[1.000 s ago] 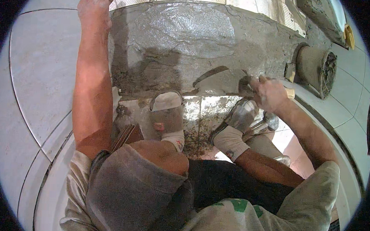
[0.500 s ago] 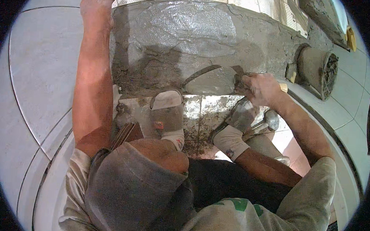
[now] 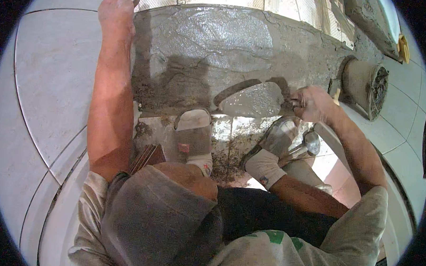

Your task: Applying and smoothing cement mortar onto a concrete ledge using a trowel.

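Observation:
My right hand (image 3: 314, 104) is closed round the handle of a trowel, which the fingers mostly cover. The trowel's leaf-shaped blade (image 3: 253, 100) points left, low over the near edge of a strip of wet grey mortar (image 3: 217, 35). Its top face looks wet and speckled, and a dark shadow lies beside it. Far to the left, my left hand (image 3: 117, 9) is stretched out beside the mortar's left end, against the pale tiles. Its fingers are extended and partly cut off by the upper edge; I see nothing held in it.
A mortar-crusted bucket (image 3: 364, 87) lies on its side at right. Near my right shoe lies a metal tool with a rounded end (image 3: 311, 143). Brown tile pieces (image 3: 147, 158) stand by my left knee. Large pale tiles (image 3: 53, 88) cover the left; a yellow object (image 3: 404, 48) sits far right.
The trowel blade has tilted and shifted slightly right, its face now glistening. My right hand has moved a little right and down. The left hand stays at the same spot beside the mortar.

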Tool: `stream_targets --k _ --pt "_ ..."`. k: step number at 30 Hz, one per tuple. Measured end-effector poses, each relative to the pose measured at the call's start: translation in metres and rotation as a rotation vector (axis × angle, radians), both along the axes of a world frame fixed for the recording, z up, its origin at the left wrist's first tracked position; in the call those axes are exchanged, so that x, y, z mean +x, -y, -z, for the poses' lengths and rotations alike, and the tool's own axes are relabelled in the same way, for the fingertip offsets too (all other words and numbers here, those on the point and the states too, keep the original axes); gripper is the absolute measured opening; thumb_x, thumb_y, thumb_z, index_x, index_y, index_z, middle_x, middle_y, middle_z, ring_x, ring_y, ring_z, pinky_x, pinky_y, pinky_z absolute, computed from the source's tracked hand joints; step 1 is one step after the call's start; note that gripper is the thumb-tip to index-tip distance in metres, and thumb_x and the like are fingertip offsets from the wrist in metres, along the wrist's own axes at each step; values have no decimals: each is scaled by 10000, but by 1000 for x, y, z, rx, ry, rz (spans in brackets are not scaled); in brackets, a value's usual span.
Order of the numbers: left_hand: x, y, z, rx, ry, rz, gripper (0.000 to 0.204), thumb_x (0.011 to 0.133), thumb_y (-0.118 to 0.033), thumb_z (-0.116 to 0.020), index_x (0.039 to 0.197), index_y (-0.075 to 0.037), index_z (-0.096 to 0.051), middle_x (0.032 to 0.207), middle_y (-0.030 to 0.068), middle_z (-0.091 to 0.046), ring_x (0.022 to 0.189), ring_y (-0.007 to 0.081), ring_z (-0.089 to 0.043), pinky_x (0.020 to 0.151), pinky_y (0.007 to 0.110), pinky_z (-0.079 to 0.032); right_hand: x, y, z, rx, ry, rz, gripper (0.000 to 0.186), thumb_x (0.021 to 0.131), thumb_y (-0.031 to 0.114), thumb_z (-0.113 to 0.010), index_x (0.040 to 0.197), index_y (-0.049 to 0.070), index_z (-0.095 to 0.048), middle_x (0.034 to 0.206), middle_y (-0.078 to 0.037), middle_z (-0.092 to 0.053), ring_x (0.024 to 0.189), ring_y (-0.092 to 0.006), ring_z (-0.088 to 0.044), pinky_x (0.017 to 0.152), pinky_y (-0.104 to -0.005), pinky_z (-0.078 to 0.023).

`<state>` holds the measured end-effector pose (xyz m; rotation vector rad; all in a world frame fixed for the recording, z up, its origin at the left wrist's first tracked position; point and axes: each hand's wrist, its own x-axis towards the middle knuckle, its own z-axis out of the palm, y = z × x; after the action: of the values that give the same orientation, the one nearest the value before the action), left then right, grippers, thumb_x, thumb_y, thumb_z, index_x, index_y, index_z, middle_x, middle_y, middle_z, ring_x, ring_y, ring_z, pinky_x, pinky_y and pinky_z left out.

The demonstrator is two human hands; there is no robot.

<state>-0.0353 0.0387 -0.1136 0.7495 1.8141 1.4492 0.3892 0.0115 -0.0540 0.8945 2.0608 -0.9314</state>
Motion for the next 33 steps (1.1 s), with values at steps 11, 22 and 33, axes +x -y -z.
stream_targets --k 11,22,33 --pt "9 0 -13 0 25 -47 342 880 -133 -565 1153 73 -561 1113 167 -606 1054 254 -594 881 339 -492 -26 -22 51 380 -414 287 235 756 130 -584 957 44 -498 867 -208 -578 842 -413 -586 736 -480 -475" --pt "-3 -13 -1 -23 57 -53 362 859 -184 -567 1176 -10 -588 1075 88 -618 1025 210 -568 884 363 -444 -82 28 80 428 -135 124 280 812 179 -580 1015 53 -433 984 -181 -542 839 -383 -615 710 -493 -504" --pt "-3 -5 -1 22 58 -47 338 853 -194 -579 1139 -17 -615 990 56 -624 931 174 -569 817 332 -458 -96 47 87 390 -172 140 299 800 153 -581 1010 46 -397 952 -186 -526 834 -402 -597 700 -510 -485"
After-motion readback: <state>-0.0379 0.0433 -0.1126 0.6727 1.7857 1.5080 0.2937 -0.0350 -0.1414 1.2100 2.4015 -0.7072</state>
